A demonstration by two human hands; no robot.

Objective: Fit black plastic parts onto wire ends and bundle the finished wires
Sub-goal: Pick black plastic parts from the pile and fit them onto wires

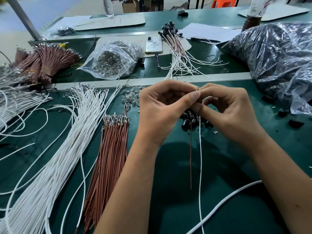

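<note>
A: Start nearest. What hangs toward us?

B: A brown wire [191, 157] and a white wire [200, 157] drop straight down from between the hands over the green desk [228, 166]. To the left lie loose brown wires [108, 154] and a broad fan of white wires [55, 149], all unfitted as far as I can judge.

A: And each grip?

B: The left hand [162, 107] curls with thumb pressed to forefinger, pinching something small and metallic at the wires' upper ends. The right hand [226, 108] pinches the same spot from the other side. A heap of black plastic parts [189, 121] sits just beneath them.

A: What could go wrong?

B: The piece is tiny and mostly hidden by fingertips; a skewed push could bend the terminal or leave it half seated. A slip would drop it into the heap.

A: Farther back?

B: Finished wires with black ends [177, 48] lie spread, not yet bundled, beside a phone [154, 44].
</note>
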